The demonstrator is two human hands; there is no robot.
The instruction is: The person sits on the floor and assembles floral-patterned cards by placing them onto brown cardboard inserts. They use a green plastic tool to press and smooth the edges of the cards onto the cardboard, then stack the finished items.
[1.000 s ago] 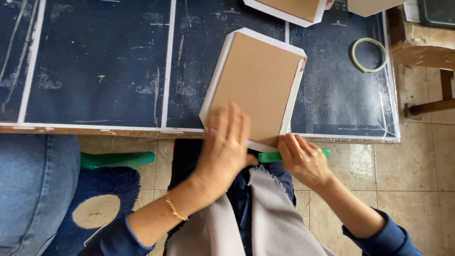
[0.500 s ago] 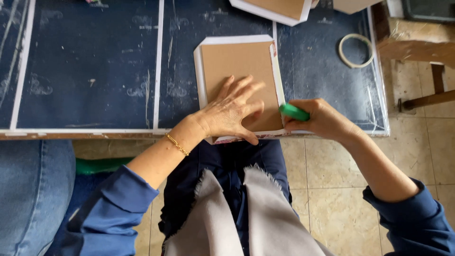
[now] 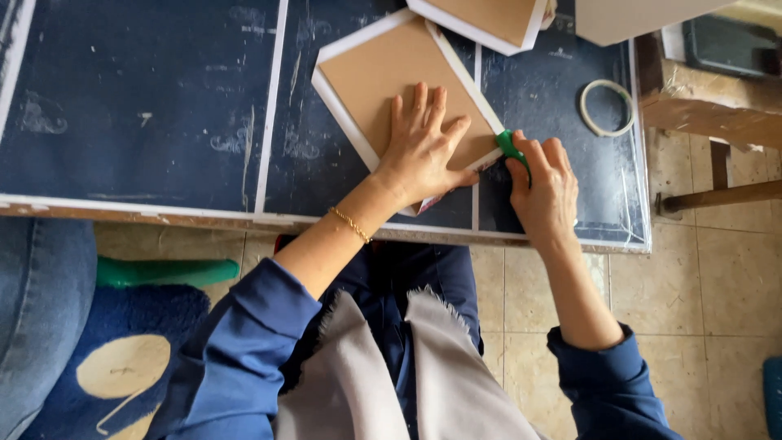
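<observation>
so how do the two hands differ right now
The left hand lies flat with fingers spread on the brown board; the right hand is curled around a green tool. The left rests on top of the board, while the right sits on the dark table and holds the tool at the board's edge. The left wrist wears a gold bracelet; the right wrist is bare. Both arms have blue sleeves.

Board [image 3: 383, 77] lies flat on bench [image 3: 147, 106], tilted; left hand [image 3: 419, 151] pressed on its near part; right hand [image 3: 544, 183] just right of it, tool [image 3: 511, 147] at board's right edge; tape ring [image 3: 607, 107] farther right; second board [image 3: 489, 20] behind, overlapping first board's far corner.
</observation>
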